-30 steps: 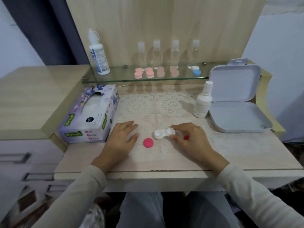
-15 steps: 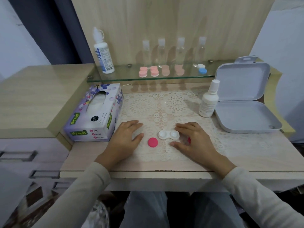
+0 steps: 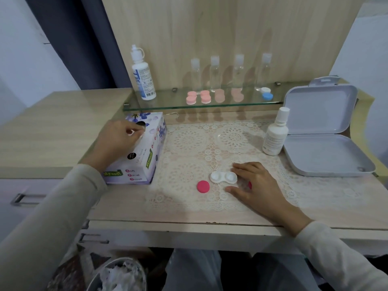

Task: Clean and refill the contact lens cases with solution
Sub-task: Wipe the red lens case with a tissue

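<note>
White plastic lens case (image 3: 224, 177), two round cups, lies open on lacy mat (image 3: 231, 139). Round pink cap (image 3: 203, 186) just beside. Right hand (image 3: 258, 185) flat, fingers straight, holds nothing. Left hand (image 3: 117, 137) pinches soft tissue (image 3: 131, 131) in cardboard box (image 3: 142, 162).

tissue box (image 3: 147, 162) front reads "Soft Facial Tissue", shelf bottle (image 3: 144, 80) label "EYE"
</note>
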A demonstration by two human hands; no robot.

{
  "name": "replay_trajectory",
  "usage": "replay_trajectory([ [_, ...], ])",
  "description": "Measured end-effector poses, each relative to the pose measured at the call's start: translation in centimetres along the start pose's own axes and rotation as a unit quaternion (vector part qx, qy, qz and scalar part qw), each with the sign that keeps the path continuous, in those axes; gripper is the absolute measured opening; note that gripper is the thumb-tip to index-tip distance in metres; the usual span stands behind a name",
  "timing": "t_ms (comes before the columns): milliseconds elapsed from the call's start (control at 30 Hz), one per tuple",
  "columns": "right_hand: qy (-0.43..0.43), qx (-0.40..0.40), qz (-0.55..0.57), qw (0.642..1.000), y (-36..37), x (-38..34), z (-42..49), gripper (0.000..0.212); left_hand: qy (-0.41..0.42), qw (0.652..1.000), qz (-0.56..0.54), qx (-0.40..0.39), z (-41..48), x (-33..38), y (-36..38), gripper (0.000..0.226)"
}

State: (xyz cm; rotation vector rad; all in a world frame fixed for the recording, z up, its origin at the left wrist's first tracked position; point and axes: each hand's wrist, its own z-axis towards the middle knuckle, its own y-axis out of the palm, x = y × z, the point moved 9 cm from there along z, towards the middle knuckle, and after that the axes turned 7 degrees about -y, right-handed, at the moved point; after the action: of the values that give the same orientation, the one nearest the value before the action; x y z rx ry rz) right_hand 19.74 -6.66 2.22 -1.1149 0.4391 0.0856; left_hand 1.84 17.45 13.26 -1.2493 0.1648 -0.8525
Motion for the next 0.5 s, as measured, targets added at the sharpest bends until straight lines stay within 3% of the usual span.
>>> replay_trajectory([
  [200, 0.002, 0.000, 0.007, 1.000, 0.0, 0.1, -0.1, 0.058, -0.037, 0.993, 0.098, -0.054, 2.3, -3.3, 1.7, 0.019],
  [500, -0.002, 0.007, 0.008, 1.000, 0.0, 0.0, 0.1, 0.067, 0.006, 0.967, 0.235, -0.097, 2.7, -3.3, 3.4, 0.025],
])
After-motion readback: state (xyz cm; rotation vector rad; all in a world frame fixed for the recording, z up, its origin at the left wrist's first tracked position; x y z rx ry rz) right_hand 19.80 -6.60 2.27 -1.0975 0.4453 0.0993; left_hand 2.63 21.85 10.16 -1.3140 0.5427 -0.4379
